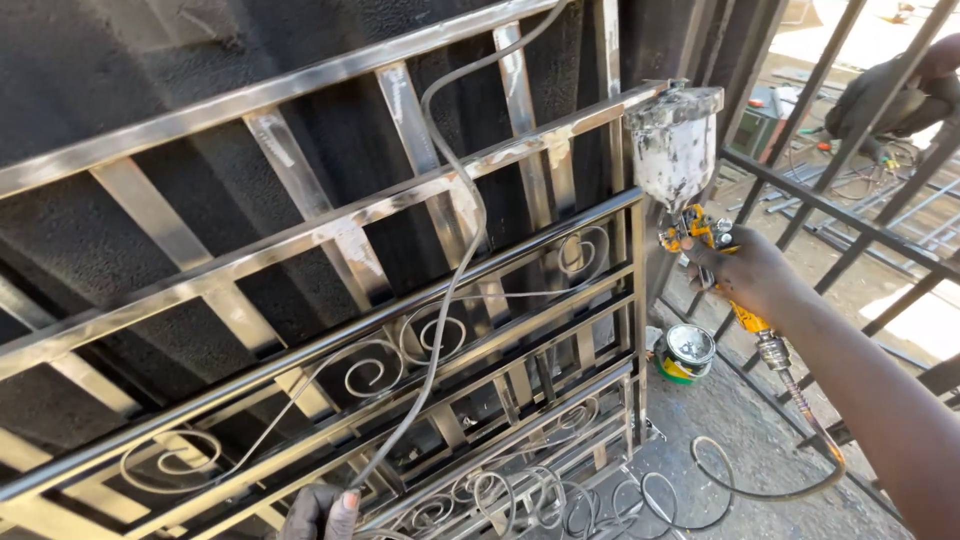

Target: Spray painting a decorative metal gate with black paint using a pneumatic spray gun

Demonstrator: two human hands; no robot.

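My right hand (752,274) grips the yellow handle of a paint spray gun (700,232). Its paint-spattered cup (674,143) stands upright on top, close to the right end of a metal gate frame (330,225) with flat bars and scroll work. My left hand (322,513), at the bottom edge, holds a grey hose (455,270) that runs up across the bars and out of the top of the view. Another hose (770,490) leaves the gun's base and curls on the ground.
An open paint can (685,352) sits on the ground below the gun. Dark painted bars (850,220) lean at the right. Another person (895,95) crouches at the top right among tools and cables. A dark wall is behind the gate.
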